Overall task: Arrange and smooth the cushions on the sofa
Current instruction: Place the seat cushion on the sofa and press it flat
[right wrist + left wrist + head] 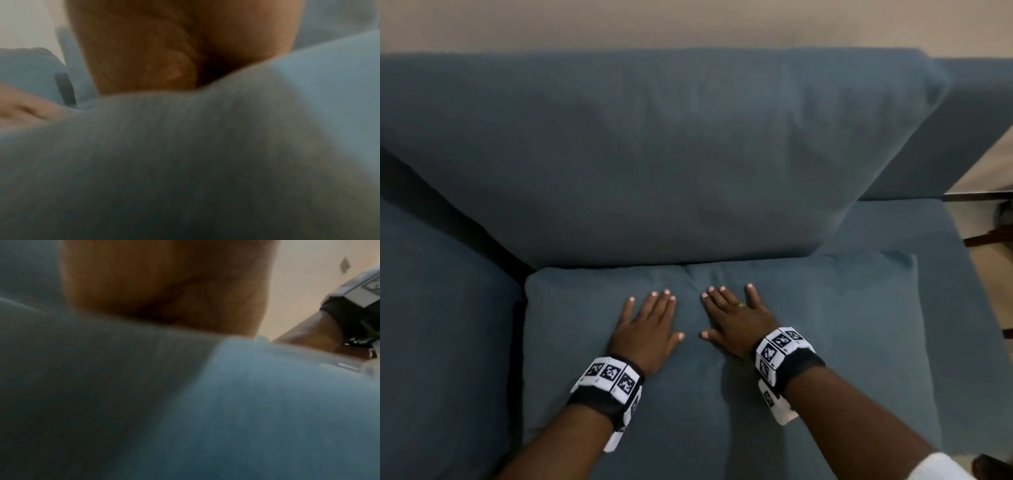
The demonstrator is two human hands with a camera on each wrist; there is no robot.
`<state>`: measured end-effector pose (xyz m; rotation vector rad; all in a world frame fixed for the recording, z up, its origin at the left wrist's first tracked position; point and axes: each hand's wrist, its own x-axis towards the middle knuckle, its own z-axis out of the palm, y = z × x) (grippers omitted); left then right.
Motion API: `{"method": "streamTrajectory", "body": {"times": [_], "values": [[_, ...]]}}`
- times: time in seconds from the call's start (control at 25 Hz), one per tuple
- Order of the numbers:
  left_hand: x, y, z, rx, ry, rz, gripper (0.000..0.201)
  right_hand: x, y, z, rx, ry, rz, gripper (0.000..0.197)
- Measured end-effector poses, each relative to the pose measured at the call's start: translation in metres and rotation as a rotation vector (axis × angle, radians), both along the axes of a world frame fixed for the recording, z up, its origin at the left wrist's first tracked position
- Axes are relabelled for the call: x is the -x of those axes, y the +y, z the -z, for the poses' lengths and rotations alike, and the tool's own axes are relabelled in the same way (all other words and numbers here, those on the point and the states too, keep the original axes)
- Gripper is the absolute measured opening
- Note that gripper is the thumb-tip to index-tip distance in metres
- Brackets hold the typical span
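Note:
A blue seat cushion (842,342) lies flat on the blue sofa (962,113), and a large blue back cushion (654,161) leans against the backrest behind it. My left hand (650,318) presses palm down on the seat cushion with fingers straight and spread. My right hand (736,313) lies flat beside it, fingers straight, a little apart from the left. The fabric creases between the two hands. In both wrist views the blurred blue fabric (246,402) (185,162) fills the frame under each palm (164,288) (174,48).
A second seat cushion (441,335) lies to the left, with a dark gap (482,236) between the two. The sofa's right edge borders pale floor and dark furniture legs (989,236). A beige wall (688,20) rises behind the backrest.

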<state>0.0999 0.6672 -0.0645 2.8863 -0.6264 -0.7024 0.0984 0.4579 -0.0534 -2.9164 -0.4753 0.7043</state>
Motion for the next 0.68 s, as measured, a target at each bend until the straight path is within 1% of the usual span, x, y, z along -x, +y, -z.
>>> {"method": "streamTrajectory", "body": {"times": [0.04, 0.08, 0.12, 0.16, 0.2, 0.24, 0.28, 0.32, 0.36, 0.4, 0.44, 0.48, 0.52, 0.56, 0.6, 0.64, 0.68], "values": [[-0.005, -0.012, -0.001, -0.02, 0.014, -0.058, 0.101, 0.0, -0.011, 0.0, -0.02, -0.039, 0.004, 0.074], [-0.011, -0.027, -0.011, 0.01, -0.013, -0.162, 0.092, -0.002, -0.025, -0.006, -0.083, -0.142, 0.079, 0.072], [-0.015, -0.042, -0.019, 0.071, -0.04, -0.215, 0.084, -0.004, -0.041, -0.013, -0.15, -0.23, 0.194, 0.069], [-0.013, -0.057, -0.024, 0.117, -0.085, -0.226, 0.08, -0.004, -0.06, -0.013, -0.166, -0.259, 0.29, 0.067], [-0.005, -0.071, -0.023, 0.129, -0.099, -0.148, 0.079, 0.001, -0.073, -0.015, -0.136, -0.221, 0.289, 0.067], [0.003, -0.085, -0.015, 0.082, -0.106, -0.041, 0.079, 0.007, -0.085, -0.009, -0.061, -0.146, 0.217, 0.073], [0.011, -0.098, -0.006, 0.029, -0.018, 0.038, 0.08, 0.016, -0.093, -0.001, 0.007, -0.058, 0.125, 0.083], [0.014, -0.108, 0.0, -0.03, 0.026, 0.047, 0.082, 0.021, -0.099, 0.004, 0.004, -0.012, 0.087, 0.088], [0.01, -0.117, -0.001, -0.001, 0.027, -0.025, 0.083, 0.016, -0.104, 0.001, -0.048, -0.075, 0.143, 0.083], [0.005, -0.126, -0.005, 0.049, 0.01, -0.093, 0.083, 0.011, -0.113, -0.004, -0.115, -0.139, 0.254, 0.074], [0.003, -0.135, -0.007, 0.077, -0.007, -0.095, 0.082, 0.009, -0.125, -0.005, -0.128, -0.202, 0.345, 0.068], [0.004, -0.146, -0.009, 0.077, -0.024, -0.047, 0.082, 0.007, -0.133, -0.007, -0.114, -0.191, 0.375, 0.066], [0.008, -0.151, -0.003, 0.026, -0.012, 0.028, 0.086, 0.008, -0.138, -0.003, -0.045, -0.133, 0.315, 0.069], [0.013, -0.158, 0.001, -0.013, 0.047, 0.084, 0.091, 0.015, -0.145, 0.006, 0.033, -0.037, 0.235, 0.074], [0.014, -0.166, 0.002, -0.034, 0.065, 0.078, 0.094, 0.019, -0.153, 0.008, 0.039, 0.015, 0.195, 0.076], [0.009, -0.177, -0.001, 0.006, 0.001, 0.027, 0.092, 0.015, -0.164, 0.006, 0.008, -0.056, 0.225, 0.075], [0.003, -0.19, -0.008, 0.103, -0.08, -0.036, 0.088, 0.007, -0.176, -0.003, -0.055, -0.156, 0.322, 0.071]]}}
